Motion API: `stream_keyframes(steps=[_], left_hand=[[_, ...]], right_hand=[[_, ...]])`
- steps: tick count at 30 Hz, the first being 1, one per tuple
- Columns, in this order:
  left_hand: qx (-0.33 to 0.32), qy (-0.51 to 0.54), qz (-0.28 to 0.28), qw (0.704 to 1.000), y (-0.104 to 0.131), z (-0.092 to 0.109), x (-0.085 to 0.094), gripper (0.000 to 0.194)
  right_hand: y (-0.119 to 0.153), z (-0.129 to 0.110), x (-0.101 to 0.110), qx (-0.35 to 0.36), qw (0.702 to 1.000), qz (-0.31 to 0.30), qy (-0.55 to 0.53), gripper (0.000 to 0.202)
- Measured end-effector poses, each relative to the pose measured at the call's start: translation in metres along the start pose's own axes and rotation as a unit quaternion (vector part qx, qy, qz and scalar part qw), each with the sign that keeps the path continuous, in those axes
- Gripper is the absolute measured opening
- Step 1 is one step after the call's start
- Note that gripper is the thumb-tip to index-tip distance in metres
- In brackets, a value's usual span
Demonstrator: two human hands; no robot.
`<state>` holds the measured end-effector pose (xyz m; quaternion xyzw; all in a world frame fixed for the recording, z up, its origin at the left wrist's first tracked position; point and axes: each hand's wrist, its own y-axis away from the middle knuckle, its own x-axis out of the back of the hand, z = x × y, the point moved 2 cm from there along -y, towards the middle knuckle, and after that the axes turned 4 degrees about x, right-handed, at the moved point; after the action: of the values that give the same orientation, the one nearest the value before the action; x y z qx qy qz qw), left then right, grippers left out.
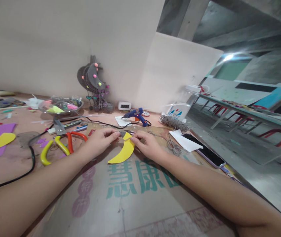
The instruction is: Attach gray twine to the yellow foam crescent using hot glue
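Observation:
A yellow crescent-shaped cutout (123,154), felt or foam by its look, is over the cardboard sheet (100,204) with printed green characters. My right hand (147,144) pinches the crescent near its upper end between thumb and fingers. Opposite it, my left hand (104,140) is closed in a pinch beside the crescent's grey tip; what its fingertips hold is too small to make out. Behind the hands, a blue glue gun (136,116) lies with its nozzle pointing left. Yellow-handled and red-handled tools (62,146) lie near my left forearm.
Grey crescent ornaments (93,79) with pompoms hang by the wall. A clear tray (58,108) holds colourful bits; a small clock (125,105) is nearby. Grey yarn (175,122), white paper (184,141) and a phone (208,153) lie right. A black cable (33,161) and purple sheet (3,131) lie left.

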<state>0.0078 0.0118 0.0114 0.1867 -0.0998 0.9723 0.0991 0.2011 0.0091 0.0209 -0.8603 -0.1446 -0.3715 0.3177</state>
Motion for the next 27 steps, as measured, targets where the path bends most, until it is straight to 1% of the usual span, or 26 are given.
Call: stream_keyframes(steps=[3, 5, 7, 10, 16, 22, 24, 27], left_hand=[[0.0, 0.026, -0.001, 1.0, -0.0016, -0.0035, -0.0013, 0.032], [-0.001, 0.051, 0.009, 0.999, -0.0018, -0.0044, -0.0022, 0.032], [-0.006, 0.065, 0.026, 0.998, -0.0012, -0.0038, -0.0027, 0.037], [-0.012, 0.05, 0.05, 0.997, 0.0001, -0.0017, -0.0023, 0.034], [-0.009, 0.0, 0.068, 0.998, 0.0005, -0.0026, 0.0004, 0.022], [-0.012, -0.041, 0.09, 0.995, -0.0004, -0.0036, 0.002, 0.021], [-0.012, -0.041, 0.092, 0.995, 0.0, -0.0036, 0.0016, 0.021], [-0.013, -0.009, 0.089, 0.996, 0.0009, -0.004, 0.0007, 0.025]], right_hand=[[-0.0003, -0.0012, 0.0011, -0.015, 1.0, 0.009, -0.003, 0.024], [-0.0003, -0.0026, 0.002, -0.031, 0.999, 0.012, -0.006, 0.024], [-0.0003, -0.0036, 0.0024, -0.047, 0.999, 0.011, -0.007, 0.024], [-0.0001, -0.004, 0.0022, -0.055, 0.998, 0.007, -0.013, 0.024], [0.0003, -0.0024, 0.0018, -0.051, 0.998, 0.011, -0.027, 0.023], [-0.0001, -0.0008, 0.0012, -0.049, 0.999, 0.003, -0.02, 0.023], [-0.0003, -0.0006, 0.001, -0.047, 0.999, -0.001, -0.018, 0.024], [-0.0003, -0.0007, 0.0008, -0.042, 0.999, -0.006, -0.02, 0.026]])
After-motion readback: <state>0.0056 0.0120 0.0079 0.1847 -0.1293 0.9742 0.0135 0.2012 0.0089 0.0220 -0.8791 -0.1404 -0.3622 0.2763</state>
